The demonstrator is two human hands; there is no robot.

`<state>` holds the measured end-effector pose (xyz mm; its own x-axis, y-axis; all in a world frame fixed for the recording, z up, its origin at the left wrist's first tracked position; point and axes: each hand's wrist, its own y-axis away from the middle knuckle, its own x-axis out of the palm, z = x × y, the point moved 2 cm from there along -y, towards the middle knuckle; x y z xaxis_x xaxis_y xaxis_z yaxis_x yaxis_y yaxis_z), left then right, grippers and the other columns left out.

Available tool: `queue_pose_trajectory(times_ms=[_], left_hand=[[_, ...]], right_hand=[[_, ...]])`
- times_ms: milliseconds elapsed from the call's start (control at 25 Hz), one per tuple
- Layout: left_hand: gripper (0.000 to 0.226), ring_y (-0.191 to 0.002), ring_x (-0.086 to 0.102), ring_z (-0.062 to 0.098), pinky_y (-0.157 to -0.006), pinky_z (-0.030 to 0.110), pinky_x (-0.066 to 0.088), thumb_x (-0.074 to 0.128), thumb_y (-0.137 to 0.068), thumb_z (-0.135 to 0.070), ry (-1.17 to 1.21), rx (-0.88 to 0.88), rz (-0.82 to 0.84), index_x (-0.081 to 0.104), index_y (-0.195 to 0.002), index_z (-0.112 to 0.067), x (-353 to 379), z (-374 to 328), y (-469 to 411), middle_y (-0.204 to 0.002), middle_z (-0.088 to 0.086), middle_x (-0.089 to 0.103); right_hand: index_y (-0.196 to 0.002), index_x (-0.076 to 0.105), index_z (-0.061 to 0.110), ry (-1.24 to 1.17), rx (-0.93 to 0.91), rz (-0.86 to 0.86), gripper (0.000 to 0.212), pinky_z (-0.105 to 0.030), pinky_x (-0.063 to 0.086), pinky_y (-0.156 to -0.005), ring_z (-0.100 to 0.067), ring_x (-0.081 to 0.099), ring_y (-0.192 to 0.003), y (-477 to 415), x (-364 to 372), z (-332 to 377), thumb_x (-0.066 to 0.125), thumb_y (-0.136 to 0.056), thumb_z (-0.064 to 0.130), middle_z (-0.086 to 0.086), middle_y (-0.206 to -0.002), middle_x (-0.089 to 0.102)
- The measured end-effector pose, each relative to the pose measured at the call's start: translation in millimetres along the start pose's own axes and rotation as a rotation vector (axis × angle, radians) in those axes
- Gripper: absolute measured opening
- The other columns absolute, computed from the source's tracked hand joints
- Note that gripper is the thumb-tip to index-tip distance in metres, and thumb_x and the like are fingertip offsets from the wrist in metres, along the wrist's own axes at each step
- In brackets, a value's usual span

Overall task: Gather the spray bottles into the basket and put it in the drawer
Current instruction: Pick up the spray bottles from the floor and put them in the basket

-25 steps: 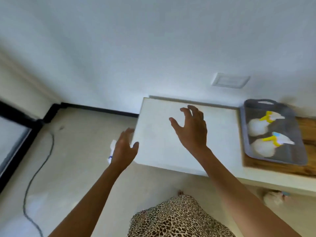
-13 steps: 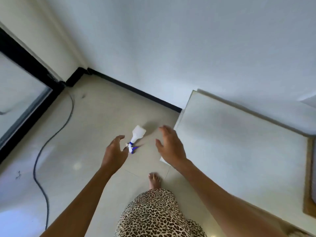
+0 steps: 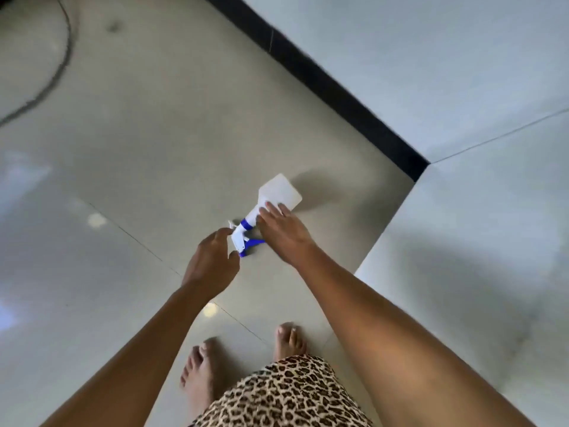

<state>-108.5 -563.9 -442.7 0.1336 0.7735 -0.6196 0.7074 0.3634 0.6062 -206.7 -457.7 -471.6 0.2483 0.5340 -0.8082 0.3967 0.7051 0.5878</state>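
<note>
While the floor (image 3: 129, 155) fills most of the frame and the table (image 3: 492, 241) takes the right side, a spray bottle (image 3: 278, 192) lies on the floor at centre. The right hand (image 3: 284, 232) rests on its neck, fingers spread, grip unclear; the left hand (image 3: 212, 263) hovers loosely curled beside its blue trigger.

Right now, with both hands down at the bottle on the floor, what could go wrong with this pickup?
The spray bottle lies on its side on glossy floor tile, so it may slide away. The right hand rests on its neck without visibly closing, and the left hand is by the blue trigger; squeezing it could spray liquid near the bare feet.
</note>
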Motion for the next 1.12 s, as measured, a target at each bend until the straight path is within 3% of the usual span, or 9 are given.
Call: queue_pose_trajectory(times_ms=[160,320,440,600,720,800,880,1000,1120], left_hand=[[0.046,-0.115,0.051,0.033,-0.086,0.035,0.044,0.052,-0.087,-0.014,0.011,-0.06,0.036,0.041,-0.131,-0.011,62.7,61.7,-52.2,-0.135,0.015,0.049],[0.046,-0.104,0.054,0.029,-0.077,0.03,0.04,0.052,-0.089,-0.014,0.074,-0.105,0.059,0.038,-0.132,-0.011,89.4,77.4,-74.2,-0.135,0.016,0.049],[0.049,-0.098,0.053,0.027,-0.076,0.03,0.04,0.052,-0.089,-0.016,0.176,-0.21,0.07,0.034,-0.134,-0.01,82.3,67.4,-74.5,-0.134,0.014,0.049],[0.056,-0.086,0.046,0.017,-0.065,0.024,0.041,0.057,-0.086,-0.015,0.362,-0.257,0.019,0.027,-0.134,-0.012,29.5,22.7,-36.9,-0.133,0.01,0.05],[0.07,-0.083,0.051,0.009,-0.05,0.008,0.039,0.063,-0.083,-0.015,0.447,-0.203,0.033,0.021,-0.139,-0.016,-31.3,-38.3,7.6,-0.142,0.005,0.044],[0.07,-0.091,0.057,0.005,-0.066,0.003,0.042,0.065,-0.082,-0.015,0.404,-0.065,0.079,0.026,-0.139,-0.019,-82.3,-96.9,54.3,-0.144,0.003,0.043],[0.07,-0.118,0.052,0.018,-0.09,0.018,0.039,0.067,-0.081,-0.017,0.367,0.073,0.081,0.028,-0.139,-0.021,-131.8,-159.2,104.2,-0.142,0.004,0.044],[0.064,-0.119,0.051,0.02,-0.091,0.025,0.039,0.069,-0.078,-0.019,0.354,0.282,0.075,0.037,-0.133,-0.025,-183.8,-239.3,179.6,-0.126,0.0,0.054],[0.063,-0.111,0.051,0.012,-0.09,0.024,0.04,0.07,-0.077,-0.019,0.278,0.433,0.096,0.04,-0.132,-0.025,-213.2,-313.6,259.3,-0.128,0.001,0.057]], right_hand=[[-0.143,0.015,-0.002,0.3,-0.075,0.016,0.052,-0.044,0.001,-0.12,-0.032,0.01,-0.144,-77.0,54.6,-3.2,0.035,-0.097,0.012,-0.02,-0.153,0.019],[-0.121,0.05,-0.001,0.432,-0.154,-0.022,0.034,-0.045,-0.002,-0.119,-0.031,0.049,-0.121,-108.0,71.4,1.8,0.05,-0.088,0.007,-0.015,-0.12,0.06],[-0.107,0.057,-0.003,0.2,-0.059,-0.103,0.024,-0.043,0.005,-0.119,-0.03,0.056,-0.105,-96.2,61.0,-1.9,0.053,-0.083,-0.001,-0.013,-0.104,0.065],[-0.11,0.053,0.0,-0.291,0.19,-0.277,0.029,-0.04,0.018,-0.115,-0.033,0.053,-0.109,-43.9,-0.6,-20.0,0.056,-0.081,-0.002,-0.016,-0.111,0.063],[-0.109,0.053,0.009,-0.711,0.431,-0.417,0.034,-0.034,0.039,-0.091,-0.028,0.055,-0.104,14.4,-78.1,-32.8,0.068,-0.078,0.01,-0.009,-0.112,0.063],[-0.106,0.056,0.012,-0.991,0.526,-0.529,0.041,-0.029,0.042,-0.074,-0.024,0.058,-0.097,71.2,-151.8,-41.2,0.077,-0.071,0.019,-0.004,-0.107,0.065],[-0.105,0.06,0.013,-1.146,0.571,-0.659,0.048,-0.024,0.041,-0.072,-0.021,0.061,-0.091,139.1,-223.2,-51.8,0.082,-0.064,0.027,-0.003,-0.103,0.068],[-0.098,0.065,0.013,-1.258,0.625,-0.782,0.048,-0.024,0.043,-0.069,-0.018,0.062,-0.082,239.9,-295.0,-64.5,0.083,-0.06,0.036,-0.003,-0.096,0.071],[-0.101,0.065,0.015,-1.329,0.681,-0.833,0.046,-0.023,0.048,-0.073,-0.013,0.062,-0.084,353.2,-346.2,-86.9,0.08,-0.065,0.038,0.0,-0.1,0.072]])
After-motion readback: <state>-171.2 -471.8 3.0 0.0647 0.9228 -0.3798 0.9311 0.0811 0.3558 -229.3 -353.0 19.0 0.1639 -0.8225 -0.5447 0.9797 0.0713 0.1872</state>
